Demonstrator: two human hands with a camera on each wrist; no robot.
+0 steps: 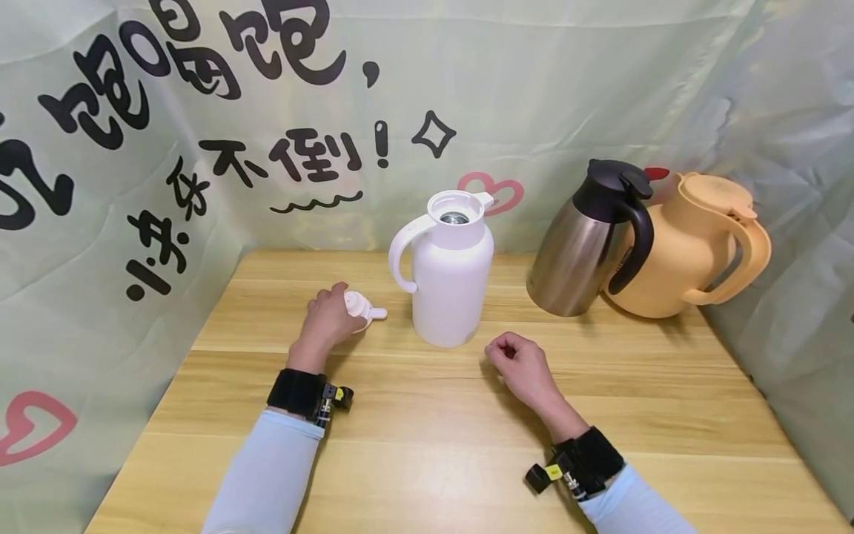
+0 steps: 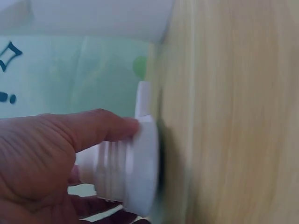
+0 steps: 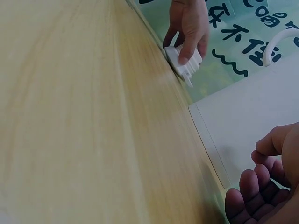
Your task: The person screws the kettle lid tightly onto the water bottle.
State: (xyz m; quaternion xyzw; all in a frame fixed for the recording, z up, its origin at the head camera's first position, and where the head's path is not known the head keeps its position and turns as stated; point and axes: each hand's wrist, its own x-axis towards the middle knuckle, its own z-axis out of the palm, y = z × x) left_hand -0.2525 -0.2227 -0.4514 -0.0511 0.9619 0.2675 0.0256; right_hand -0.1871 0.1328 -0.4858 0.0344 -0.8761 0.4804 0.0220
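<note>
A white vacuum jug stands upright with its mouth uncovered, its handle to the left and spout to the right. To its left, my left hand grips the jug's white lid between thumb and fingers. In the left wrist view the lid is upside down, its ridged part up and flat side toward the table; whether it touches the wood I cannot tell. My right hand, fingers loosely curled, holds nothing and rests low over the table, in front and to the right of the jug.
At the back right stand a steel jug with a black lid and handle and, beside it, an orange jug. Printed cloth encloses the wooden table at the back and sides.
</note>
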